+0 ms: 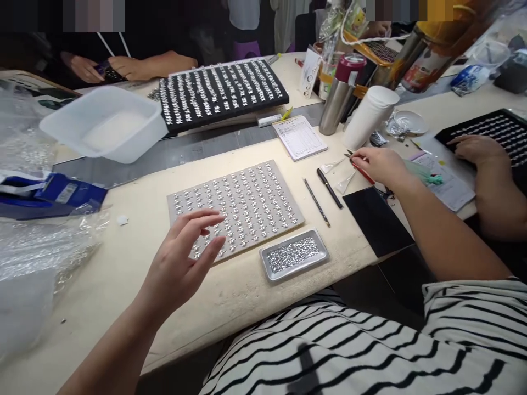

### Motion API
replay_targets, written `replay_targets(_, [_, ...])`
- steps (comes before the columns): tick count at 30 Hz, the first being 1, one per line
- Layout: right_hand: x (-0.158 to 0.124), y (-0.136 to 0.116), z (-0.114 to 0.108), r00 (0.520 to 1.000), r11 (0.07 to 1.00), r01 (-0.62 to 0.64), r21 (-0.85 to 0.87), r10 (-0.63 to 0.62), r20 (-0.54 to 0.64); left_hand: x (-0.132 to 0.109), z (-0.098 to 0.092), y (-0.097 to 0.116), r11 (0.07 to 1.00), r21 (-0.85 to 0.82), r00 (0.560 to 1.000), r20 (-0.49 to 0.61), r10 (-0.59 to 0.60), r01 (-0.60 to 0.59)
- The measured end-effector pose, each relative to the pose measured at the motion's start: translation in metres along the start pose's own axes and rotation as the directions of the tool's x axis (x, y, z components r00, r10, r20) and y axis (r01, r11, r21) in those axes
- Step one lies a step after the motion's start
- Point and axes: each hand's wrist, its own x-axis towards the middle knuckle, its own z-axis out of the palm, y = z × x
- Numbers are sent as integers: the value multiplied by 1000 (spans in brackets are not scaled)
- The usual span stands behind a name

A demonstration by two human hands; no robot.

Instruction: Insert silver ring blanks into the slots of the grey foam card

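Note:
My left hand (185, 258) hovers open, fingers spread, over the near-left corner of a grey board (236, 206) covered with rows of small shiny pieces. My right hand (381, 164) rests on the table to the right, fingers closed on a thin red tool (361, 170). A small metal tray (294, 254) heaped with glittering pieces lies just in front of the board. Two dark pens (323, 195) lie between the board and my right hand.
A black board (222, 90) of shiny pieces and a white plastic tub (105, 123) sit at the back. A notepad (300, 137), steel flask (341, 93) and white cup (370, 115) stand at right. Other people's hands (477, 148) work nearby. Plastic bags (37, 241) pile at left.

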Motion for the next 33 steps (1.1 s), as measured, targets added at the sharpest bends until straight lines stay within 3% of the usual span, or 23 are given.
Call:
replay_targets(3, [-2, -2, -2, 999, 999, 29, 28, -28, -22, -9, -6, -6, 999, 19, 997, -59, -45, 46])
replay_targets(6, [0, -8, 2, 993, 994, 97, 60, -92, -81, -20, -18, -34, 980, 107, 971, -191, -147, 169])
replay_targets(8, [6, -22, 7, 985, 984, 159, 80, -153, -78, -29, -37, -70, 937, 147, 907, -333, -256, 318])
replay_targets(10, [12, -52, 9, 970, 967, 240, 87, -235, -61, -38, -65, -112, 877, 173, 821, -466, -329, 449])
replay_targets(13, [20, -132, 3, 919, 911, 383, 154, -392, 35, -44, -110, -173, 761, 197, 680, -621, -390, 618])
replay_targets(15, [27, -205, -2, 834, 829, 504, 242, -540, 115, -37, -130, -206, 725, 201, 662, -614, -431, 658])
replay_targets(17, [38, -286, -3, 723, 709, 624, 329, -683, 102, -22, -139, -231, 682, 171, 608, -636, -474, 711])
replay_targets(19, [54, -368, 3, 626, 582, 693, 425, -779, 47, -6, -136, -251, 661, 151, 582, -642, -499, 735])
replay_targets(21, [73, -446, 15, 584, 509, 706, 493, -812, 2, 6, -128, -268, 646, 118, 558, -633, -536, 754])
replay_targets(23, [91, -513, 32, 598, 514, 680, 524, -801, 10, 13, -119, -282, 648, 12, 492, -662, -565, 761])
replay_targets(26, [110, -589, 57, 638, 549, 625, 555, -769, 41, 12, -112, -299, 698, -52, 490, -675, -551, 714])
replay_targets(31, [121, -662, 81, 714, 620, 394, 678, -671, 198, 3, -110, -311, 721, -35, 521, -667, -532, 692])
replay_targets(33, [122, -680, 84, 693, 586, 304, 751, -677, 247, 2, -108, -311, 733, -14, 539, -668, -513, 680])
